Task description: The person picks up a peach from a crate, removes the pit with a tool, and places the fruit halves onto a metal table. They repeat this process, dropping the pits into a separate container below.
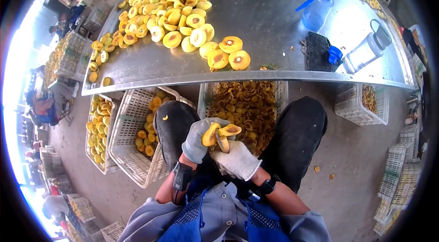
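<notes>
My left hand [196,140], in a grey work glove, is closed around a cut yellow peach [210,135]. Another cut piece with a brown hollow, a peach half [230,130], sticks out to the right of it. My right hand [235,159], in a whitish glove, grips a small pitting tool [222,143] with a greyish blade, which touches the fruit; its handle is mostly hidden by the glove. Both hands meet between my knees, above a crate [281,98] filled with brownish-orange peach scraps [244,109].
A metal table [270,22] stands ahead, with piled peach halves [173,15], a blue bottle [318,9], a clear bottle [366,52] and a black case [318,52]. Crates of peaches [137,157] stand left; another crate [361,105] stands right. Stacked crates [398,164] line the far right.
</notes>
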Demonstrator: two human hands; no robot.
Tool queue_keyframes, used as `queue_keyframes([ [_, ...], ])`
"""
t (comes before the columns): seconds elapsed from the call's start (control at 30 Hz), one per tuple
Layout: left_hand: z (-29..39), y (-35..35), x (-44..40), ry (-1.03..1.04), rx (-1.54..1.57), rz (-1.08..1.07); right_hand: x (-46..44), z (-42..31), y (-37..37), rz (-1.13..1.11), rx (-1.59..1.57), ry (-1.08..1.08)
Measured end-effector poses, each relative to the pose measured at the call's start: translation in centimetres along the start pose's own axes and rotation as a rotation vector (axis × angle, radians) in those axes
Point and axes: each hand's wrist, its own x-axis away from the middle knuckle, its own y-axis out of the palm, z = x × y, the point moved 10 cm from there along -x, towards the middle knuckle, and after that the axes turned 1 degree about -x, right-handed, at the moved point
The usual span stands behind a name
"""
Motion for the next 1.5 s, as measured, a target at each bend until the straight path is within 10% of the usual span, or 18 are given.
queue_keyframes([
  [0.3, 2.4, 1.0, 0.2, 0.210, -0.597, -0.161, -0.2, 2.0, 1.2, -0.129, -0.002, 0.000],
  [0.4, 0.0, 0.3, 0.3, -0.196, 0.052, -0.035, 0.9, 0.6, 1.2, -0.179, -0.072, 0.171],
  [0.63, 3.4, 0.4, 1.5, 0.144, -0.217, 0.280, 1.2, 0.8, 1.2, -0.175, -0.127, 0.248],
  [0.9, 1.5, 0.7, 0.2, -0.179, -0.316, 0.055, 0.5, 2.3, 2.1, -0.220, 0.000, 0.139],
  [1.2, -0.6, 1.6, 0.6, -0.034, 0.458, 0.076, 2.5, 1.8, 3.3, -0.423, -0.158, 0.358],
  [1.5, 7.1, -5.5, 1.7, 0.336, 0.208, 0.542, 3.3, 0.2, 3.6, -0.506, -0.302, 0.225],
])
